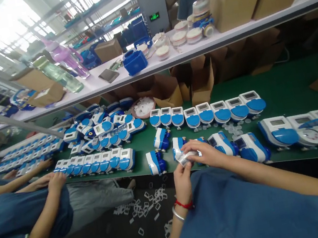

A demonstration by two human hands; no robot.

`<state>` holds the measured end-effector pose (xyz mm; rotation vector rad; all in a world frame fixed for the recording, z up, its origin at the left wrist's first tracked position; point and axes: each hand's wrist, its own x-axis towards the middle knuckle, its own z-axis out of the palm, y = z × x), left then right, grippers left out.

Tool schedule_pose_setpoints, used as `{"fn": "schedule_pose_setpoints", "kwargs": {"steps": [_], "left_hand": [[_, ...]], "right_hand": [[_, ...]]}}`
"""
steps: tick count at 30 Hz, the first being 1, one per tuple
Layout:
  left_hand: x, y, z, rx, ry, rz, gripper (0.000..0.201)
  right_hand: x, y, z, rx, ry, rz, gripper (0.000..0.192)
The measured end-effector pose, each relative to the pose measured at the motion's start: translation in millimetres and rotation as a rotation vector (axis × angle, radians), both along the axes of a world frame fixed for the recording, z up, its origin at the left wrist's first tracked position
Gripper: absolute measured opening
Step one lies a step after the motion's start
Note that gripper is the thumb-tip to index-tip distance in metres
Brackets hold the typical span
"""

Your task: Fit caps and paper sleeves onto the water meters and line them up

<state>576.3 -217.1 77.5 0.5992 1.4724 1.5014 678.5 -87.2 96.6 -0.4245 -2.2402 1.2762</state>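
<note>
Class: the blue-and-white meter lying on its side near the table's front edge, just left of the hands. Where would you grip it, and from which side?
Probably grip the meter across its white body from above. It lies on its side with that body uppermost, the gaps beside it look free, and the blue fitting pointing backward looks narrower.

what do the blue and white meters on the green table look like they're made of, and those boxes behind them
Meters: apparently moulded plastic, smooth and slightly glossy, white bodies with blue caps. Boxes: plain brown cardboard, matte, flaps folded open. Table: matte green covering, possibly a mat or belt.
</note>
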Motion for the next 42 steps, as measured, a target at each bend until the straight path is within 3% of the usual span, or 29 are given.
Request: {"fn": "schedule_pose_setpoints", "kwargs": {"steps": [4, 8, 16, 24, 28, 31, 33, 36, 39, 42], "left_hand": [[11, 0, -2.8, -0.047, 0.060, 0.028, 0.035], [15, 1, -6.4, -0.075, 0.000, 0.057, 0.031], [11, 5, -8.9, -0.051, -0.321, 0.147, 0.031], [14, 3, -9.8, -0.047, -0.353, 0.201, 0.029], [17, 4, -17.1, -0.085, -0.353, 0.193, 0.032], [16, 1, -24.5, -0.163, -0.377, 0.229, 0.036], [14, -4, -28.4, -0.213, -0.391, 0.277, 0.038], [11, -11, -30.5, -0.231, -0.388, 0.334, 0.038], [9, -15, -27.4, -0.228, -0.392, 0.358, 0.037], [9, -15, -21.8, -0.231, -0.397, 0.366, 0.037]], "right_hand": [[5, 9, -5.7, -0.046, 0.010, 0.090, 0.010], [6, 12, -9.8, -0.031, 0.005, 0.124, 0.006], [-7, 7, -16.9, 0.205, -0.038, 0.111, 0.012], [-11, 3, -33.1, 0.062, -0.038, 0.100, 0.010], [-11, -8, -28.9, 0.025, -0.002, 0.098, 0.010], [-8, 0, -29.9, -0.103, 0.022, 0.081, 0.013], [-4, 26, -43.8, -0.185, -0.019, 0.009, 0.016], [6, 83, -86.7, -0.196, -0.209, -0.054, 0.021], [13, 132, -136.3, -0.174, -0.463, -0.013, 0.019], [12, 150, -166.9, -0.185, -0.616, 0.079, 0.017]]}}
